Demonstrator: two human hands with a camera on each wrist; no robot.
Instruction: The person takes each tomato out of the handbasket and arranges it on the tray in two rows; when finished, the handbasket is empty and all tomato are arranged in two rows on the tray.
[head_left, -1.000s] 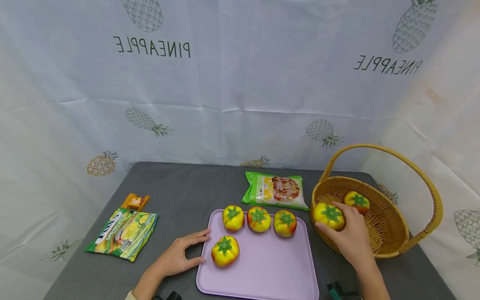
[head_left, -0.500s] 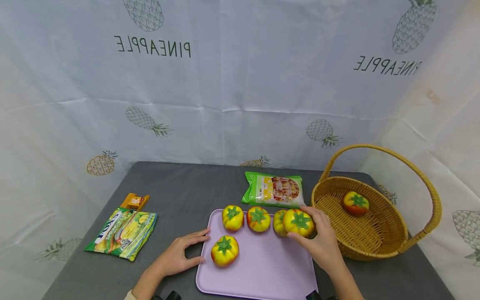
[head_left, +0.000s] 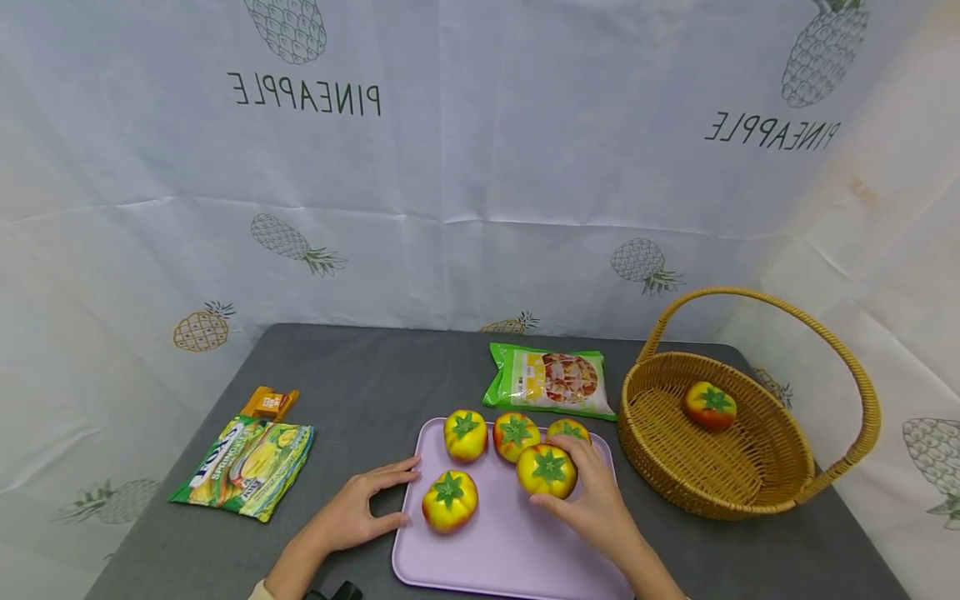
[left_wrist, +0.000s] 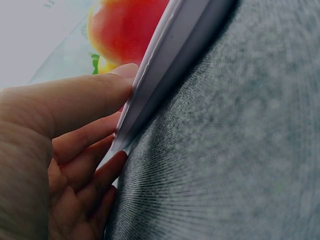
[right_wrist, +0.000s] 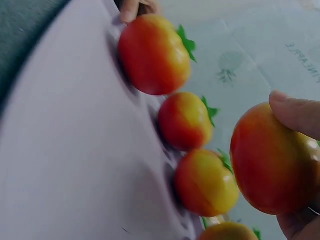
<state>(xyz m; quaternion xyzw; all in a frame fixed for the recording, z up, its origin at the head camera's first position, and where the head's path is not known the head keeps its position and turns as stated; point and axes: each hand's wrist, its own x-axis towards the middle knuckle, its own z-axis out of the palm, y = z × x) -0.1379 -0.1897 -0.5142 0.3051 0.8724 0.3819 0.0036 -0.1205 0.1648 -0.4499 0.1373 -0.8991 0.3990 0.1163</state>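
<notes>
Over the lilac tray (head_left: 517,554), my right hand (head_left: 596,504) grips a yellow-red persimmon (head_left: 547,472) with a green leafy top, between thumb and fingers. The right wrist view shows that held persimmon (right_wrist: 272,160) apart from the tray's surface. My left hand (head_left: 360,512) rests at the tray's left edge; its thumb and fingertips touch the rim (left_wrist: 145,75). On the tray sit a back row of persimmons, at left (head_left: 465,436), middle (head_left: 515,436) and right (head_left: 568,429), the last partly hidden by my right hand. One more persimmon (head_left: 450,502) lies nearer my left hand.
At right stands a wicker basket (head_left: 652,454) with a tall handle and one persimmon (head_left: 710,406) inside. A green food packet (head_left: 551,381) lies behind the tray. Farther left are a green-yellow packet (head_left: 247,467) and a small orange packet (head_left: 270,404) on the grey table (head_left: 360,375).
My right hand has carried a persimmon from the basket leftward, past the right-hand fruit in the back row, to above the tray's middle. My left hand has stayed at the tray's edge.
</notes>
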